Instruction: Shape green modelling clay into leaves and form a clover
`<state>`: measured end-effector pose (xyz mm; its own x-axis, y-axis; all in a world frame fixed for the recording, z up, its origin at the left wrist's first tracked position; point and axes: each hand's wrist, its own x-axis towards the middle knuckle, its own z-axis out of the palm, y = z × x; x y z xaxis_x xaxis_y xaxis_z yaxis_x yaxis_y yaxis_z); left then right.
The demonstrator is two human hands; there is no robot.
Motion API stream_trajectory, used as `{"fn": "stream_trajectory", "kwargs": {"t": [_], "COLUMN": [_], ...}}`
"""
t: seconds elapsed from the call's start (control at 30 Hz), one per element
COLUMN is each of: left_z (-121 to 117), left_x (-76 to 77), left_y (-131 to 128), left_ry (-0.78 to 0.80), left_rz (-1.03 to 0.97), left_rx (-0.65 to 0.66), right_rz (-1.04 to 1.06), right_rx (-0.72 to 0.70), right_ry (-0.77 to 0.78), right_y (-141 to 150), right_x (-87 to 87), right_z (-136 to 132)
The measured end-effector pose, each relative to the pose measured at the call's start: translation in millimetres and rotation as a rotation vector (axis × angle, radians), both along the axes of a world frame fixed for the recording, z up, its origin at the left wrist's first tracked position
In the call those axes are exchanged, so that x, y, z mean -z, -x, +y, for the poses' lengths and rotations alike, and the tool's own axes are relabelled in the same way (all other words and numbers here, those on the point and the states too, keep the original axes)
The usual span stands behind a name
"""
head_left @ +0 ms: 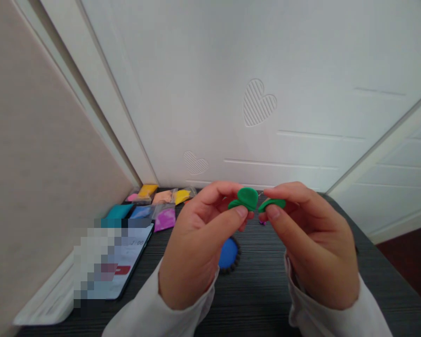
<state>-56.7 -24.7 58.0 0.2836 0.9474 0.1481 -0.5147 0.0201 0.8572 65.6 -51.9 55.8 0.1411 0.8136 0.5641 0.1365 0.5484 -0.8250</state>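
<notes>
Between thumb and fingers, my left hand point(192, 243) pinches a green clay piece point(248, 198) with rounded, leaf-like lobes. Close beside it, my right hand point(315, 243) grips a second flat green clay piece point(276, 204) at its edge. A narrow gap seems to part the two pieces, both held above the table. Partly behind my left wrist lies a blue disc point(228, 254) with a dark, bumpy rim. A small purple bit point(263, 222) shows behind the right fingertips, mostly hidden.
Small bags of coloured clay, among them a purple bag point(165, 219) and a teal bag point(117, 213), lie at the back left of the dark table point(263, 290). A phone point(135, 252), partly blurred out, is nearer. A white panel point(210, 93) rises behind.
</notes>
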Motion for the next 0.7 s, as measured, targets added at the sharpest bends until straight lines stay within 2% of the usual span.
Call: {"fn": "stream_trajectory", "kwargs": {"t": [0.27,0.57,0.7], "left_z": [-0.6,-4.1,-5.7], "left_x": [-2.0,2.0,1.8], "left_y": [0.4,-0.3,-2.4], "left_ry": [0.01,-0.153,-0.168], "left_rz": [0.003,0.123,0.137], "left_rx": [0.018,-0.055,-0.082], "right_rz": [-0.019,0.017,0.069], "right_rx": [0.031,0.03,0.0], "right_ry": [0.049,0.069,0.082], "right_y": [-0.6,-0.9,-0.6], "right_x": [-2.2,-0.2,0.4], "right_z": [-1.1,1.1,3.1]}}
